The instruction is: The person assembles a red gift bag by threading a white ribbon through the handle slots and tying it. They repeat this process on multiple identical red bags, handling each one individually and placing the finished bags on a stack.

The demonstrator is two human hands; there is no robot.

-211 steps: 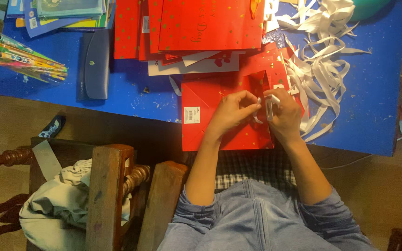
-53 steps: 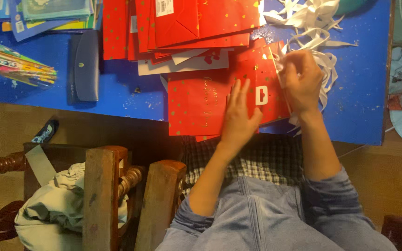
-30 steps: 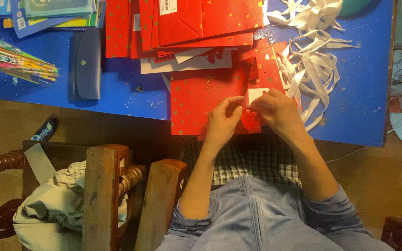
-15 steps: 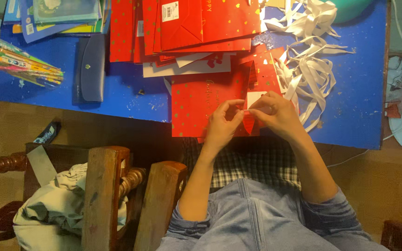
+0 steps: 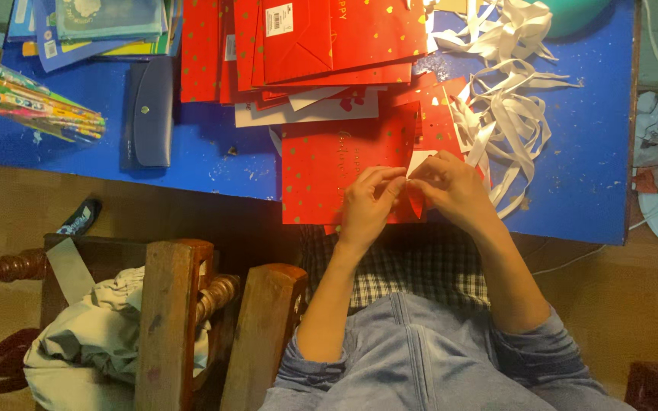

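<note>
Pinching a small red folded paper piece [image 5: 415, 199] between fingertips, the left hand [image 5: 368, 204] and right hand [image 5: 455, 190] meet at the near edge of the blue-painted worktop [image 5: 588, 183]. Both hands closed on the piece, thumbs and forefingers tight. Piece sits directly between the two hands, over the right end of a flat red paper bag with gold dots [image 5: 329, 171] lying at the near edge.

Small white rectangular tag or card [image 5: 419, 160] shows just above the fingers, touching the right hand's knuckle side; what it belongs to, cannot tell.

Far edge, centre: overlapping stack of red gold-dotted paper bags [image 5: 321, 46]. Topmost carries a white rectangular sticker with dark bars [image 5: 279, 18] near its upper left corner. White card edges [image 5: 306, 110] poke out beneath the stack.

Right of the stack: loose tangle of white ribbon strips [image 5: 508, 106], reaching close to the right hand.

Far left corner: blue and yellow booklets [image 5: 85, 27], fanned. Below them, clear packet of coloured pencils [image 5: 32, 103] at the left edge. Dark blue snap-flap pouch [image 5: 146, 114] between pencils and red stack.

Far right corner: teal round object [image 5: 569, 14], partly cut off.
</note>
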